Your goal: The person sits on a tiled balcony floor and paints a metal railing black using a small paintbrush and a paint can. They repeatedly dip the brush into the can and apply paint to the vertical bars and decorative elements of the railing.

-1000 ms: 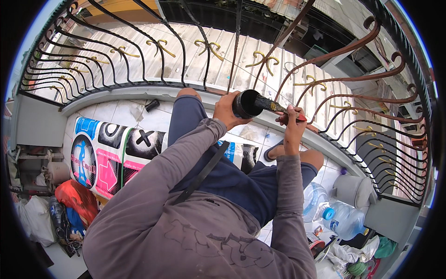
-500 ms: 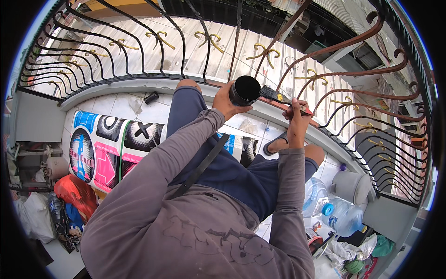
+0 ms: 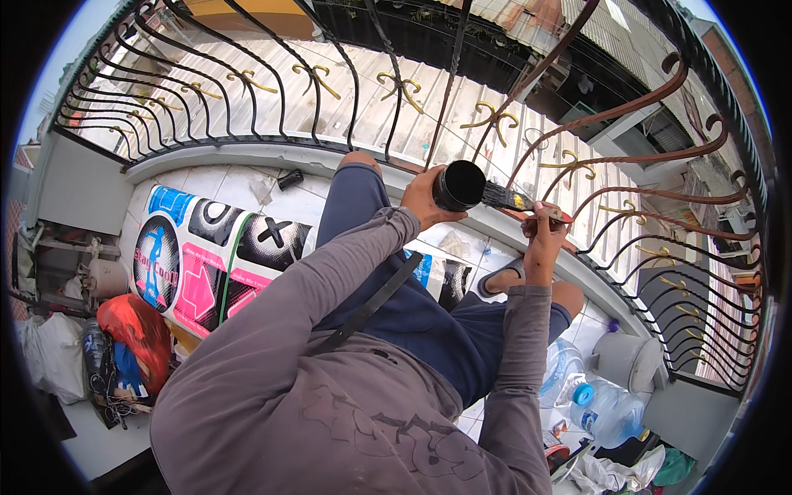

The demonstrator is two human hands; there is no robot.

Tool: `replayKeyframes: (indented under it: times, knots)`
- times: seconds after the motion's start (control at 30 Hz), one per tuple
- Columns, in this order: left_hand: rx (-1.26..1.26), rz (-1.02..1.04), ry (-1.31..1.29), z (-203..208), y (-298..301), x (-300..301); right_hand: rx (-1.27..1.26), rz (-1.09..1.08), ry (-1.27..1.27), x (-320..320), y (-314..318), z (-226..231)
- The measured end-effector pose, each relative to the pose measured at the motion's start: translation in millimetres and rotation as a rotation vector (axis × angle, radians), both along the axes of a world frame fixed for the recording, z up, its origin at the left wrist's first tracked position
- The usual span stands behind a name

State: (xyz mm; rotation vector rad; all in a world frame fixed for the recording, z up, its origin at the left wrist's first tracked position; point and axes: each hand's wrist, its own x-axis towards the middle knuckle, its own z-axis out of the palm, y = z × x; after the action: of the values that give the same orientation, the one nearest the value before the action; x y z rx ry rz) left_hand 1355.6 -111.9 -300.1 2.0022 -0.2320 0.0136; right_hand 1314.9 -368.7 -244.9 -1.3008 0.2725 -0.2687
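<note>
My left hand (image 3: 422,200) is wrapped round a black cup (image 3: 460,186), its open mouth facing up toward me and its inside dark. In my right hand (image 3: 544,235) is a paintbrush (image 3: 518,200) with a red handle, gripped between thumb and fingers. Its dark bristles point left and lie right by the cup's rim; whether they touch it I cannot tell. Both hands are out over my knees, close to the low ledge of a metal railing (image 3: 356,91). Some railing bars are black, while others toward the right (image 3: 631,106) look reddish-brown, with gold-coloured scroll ornaments.
A printed mat (image 3: 198,280) in pink, blue and black lies at my left. A small black cylinder (image 3: 290,179) rests on the tiles beyond it. Large water bottles (image 3: 612,410) and a grey bucket (image 3: 624,359) stand at right. Bags (image 3: 58,355) are piled at lower left.
The whole view has shifted, so railing, cup and hands appear a little further right and lower. The brush still sits beside the cup's rim, and both holds are unchanged.
</note>
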Motion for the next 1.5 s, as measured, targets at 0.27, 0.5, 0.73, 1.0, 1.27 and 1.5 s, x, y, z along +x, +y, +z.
replayKeyframes:
  times: [0.27,0.5,0.73,1.0,1.27,1.5]
  knots:
    - [-0.018,-0.031,-0.058,14.8,16.4,-18.2,-0.016,0.035,0.063,8.3,5.1,-2.9]
    - [0.103,0.087,0.021,17.8,36.8,-31.5,0.123,0.108,0.093,8.1,21.0,-6.6]
    - [-0.006,0.011,0.048,19.7,61.3,-27.9,0.137,0.146,-0.022,20.0,43.1,-9.5]
    - [-0.079,0.087,0.078,15.9,69.0,-21.8,0.029,0.176,-0.006,34.2,69.8,-7.4]
    - [-0.076,0.086,0.036,19.2,71.9,-26.8,0.019,0.191,0.010,38.0,67.5,-17.0]
    - [-0.097,0.069,0.017,7.9,57.8,-18.4,0.035,0.160,0.015,32.8,54.5,-18.4]
